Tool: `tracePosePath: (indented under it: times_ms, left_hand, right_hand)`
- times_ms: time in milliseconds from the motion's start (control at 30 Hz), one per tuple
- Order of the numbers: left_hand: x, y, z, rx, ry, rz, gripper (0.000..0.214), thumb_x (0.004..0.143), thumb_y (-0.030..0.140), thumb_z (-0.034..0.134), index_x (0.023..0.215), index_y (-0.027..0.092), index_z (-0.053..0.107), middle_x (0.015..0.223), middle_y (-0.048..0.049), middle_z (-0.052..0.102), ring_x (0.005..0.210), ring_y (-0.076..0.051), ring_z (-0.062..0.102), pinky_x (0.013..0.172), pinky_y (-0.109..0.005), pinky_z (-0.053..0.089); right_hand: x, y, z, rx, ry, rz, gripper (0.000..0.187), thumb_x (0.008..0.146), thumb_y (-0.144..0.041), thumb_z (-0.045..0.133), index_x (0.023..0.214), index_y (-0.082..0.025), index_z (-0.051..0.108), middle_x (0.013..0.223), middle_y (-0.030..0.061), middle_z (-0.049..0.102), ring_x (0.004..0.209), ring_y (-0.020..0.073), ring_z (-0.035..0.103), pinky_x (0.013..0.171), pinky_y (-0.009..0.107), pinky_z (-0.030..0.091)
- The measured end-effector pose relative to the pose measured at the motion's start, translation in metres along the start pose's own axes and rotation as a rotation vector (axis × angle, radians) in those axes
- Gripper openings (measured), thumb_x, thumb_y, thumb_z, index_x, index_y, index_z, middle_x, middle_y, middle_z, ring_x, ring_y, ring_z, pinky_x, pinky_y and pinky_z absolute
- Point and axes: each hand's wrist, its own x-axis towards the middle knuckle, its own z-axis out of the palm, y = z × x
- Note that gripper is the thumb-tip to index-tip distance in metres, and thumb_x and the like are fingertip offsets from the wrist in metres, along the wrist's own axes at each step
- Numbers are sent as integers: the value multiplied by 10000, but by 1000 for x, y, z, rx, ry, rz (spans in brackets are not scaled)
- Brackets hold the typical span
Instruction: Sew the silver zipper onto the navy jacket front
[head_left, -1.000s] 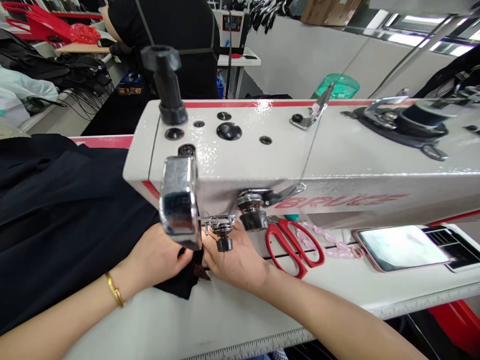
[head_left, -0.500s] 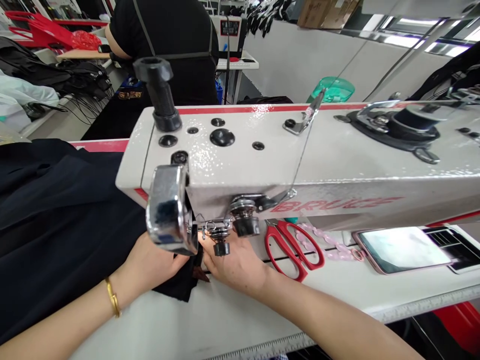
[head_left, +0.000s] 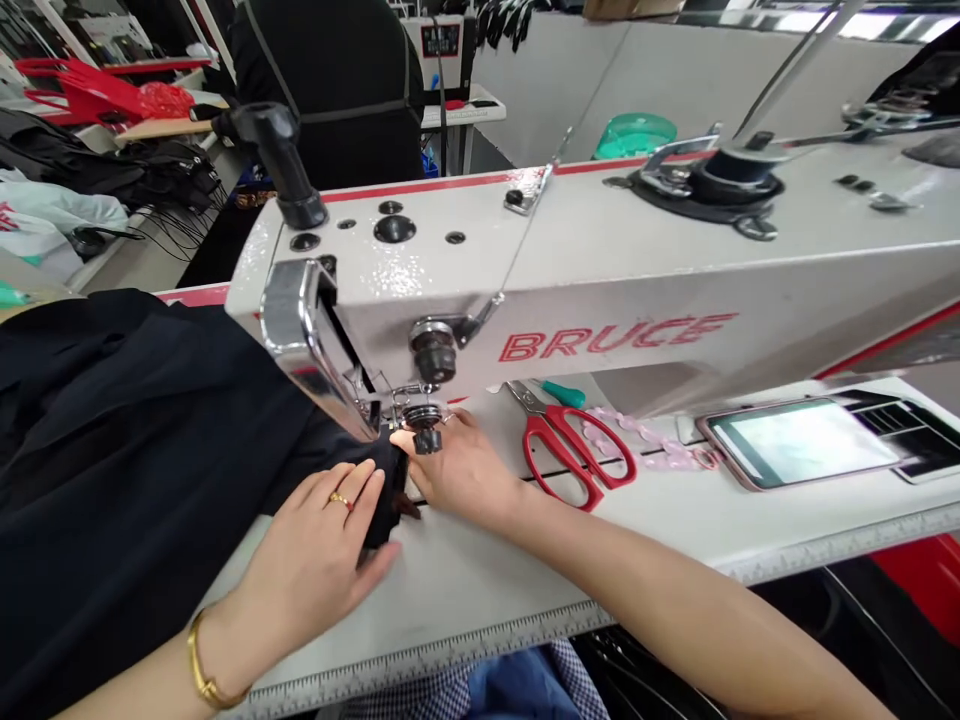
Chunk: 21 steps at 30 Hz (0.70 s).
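Dark navy cloth (head_left: pixel 187 420) spreads over the left side of the table and runs under the head of a white sewing machine (head_left: pixel 600 270). My left hand (head_left: pixel 315 550) lies on the cloth's near edge, fingers stretched out and thumb apart. My right hand (head_left: pixel 465 465) is beside the needle area, its fingers closed at the cloth's right edge; the fingertips are partly hidden behind a black tension knob (head_left: pixel 427 441). A small brown scrap (head_left: pixel 406 506) pokes out from the cloth between my hands.
Red-handled scissors (head_left: pixel 577 450), a teal-handled tool (head_left: pixel 562 393), a pink bead string (head_left: pixel 645 440) and a phone (head_left: pixel 802 440) lie right of my right hand. A measuring tape (head_left: pixel 442 650) runs along the table's front edge. A person in black (head_left: pixel 330 90) sits beyond the machine.
My left hand has drawn back toward me and opened from a closed grip to lie flat. The right hand stays by the needle. The view has shifted, showing more of the table front.
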Motion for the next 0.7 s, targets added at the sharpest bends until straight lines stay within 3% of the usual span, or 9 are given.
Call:
tracePosePath:
  times_ms: [200, 367, 500, 600, 700]
  left_hand:
    - [-8, -13, 8, -74, 135, -72, 265, 846, 206, 433, 1042, 112, 584, 990, -81, 645, 907, -186, 586, 851, -320, 461]
    - [-1, -23, -2, -304, -21, -347, 262, 877, 259, 353, 975, 155, 572, 866, -34, 664, 776, -146, 624, 699, -245, 500]
    - [8, -28, -2, -328, -63, -508, 268, 882, 290, 315, 948, 148, 532, 651, 3, 632, 526, -129, 593, 482, -215, 441]
    - [11, -32, 5, -263, -22, -496, 261, 881, 280, 307, 930, 146, 525, 566, 21, 583, 439, -123, 546, 447, -219, 405]
    - [10, -36, 13, -236, 22, -428, 234, 890, 250, 313, 899, 148, 523, 589, 15, 579, 479, -119, 552, 492, -219, 421]
  right_hand:
    - [0, -1, 5, 5, 62, 72, 143, 839, -197, 440, 835, -177, 581, 867, 48, 575, 872, 191, 481, 764, 311, 325]
    - [-8, -5, 2, 8, 74, 64, 165, 857, -208, 406, 863, -176, 568, 813, 37, 564, 794, 179, 495, 717, 309, 342]
    - [-18, -17, 2, -26, 15, -139, 151, 845, -197, 399, 802, -170, 542, 760, 25, 536, 691, 169, 478, 618, 298, 335]
    - [-24, -25, 4, -11, 7, -315, 138, 825, -180, 408, 754, -161, 524, 804, 34, 529, 721, 177, 474, 606, 301, 335]
    - [-27, -30, 7, 31, 18, -399, 143, 832, -164, 393, 775, -152, 524, 902, 53, 549, 804, 183, 486, 661, 311, 359]
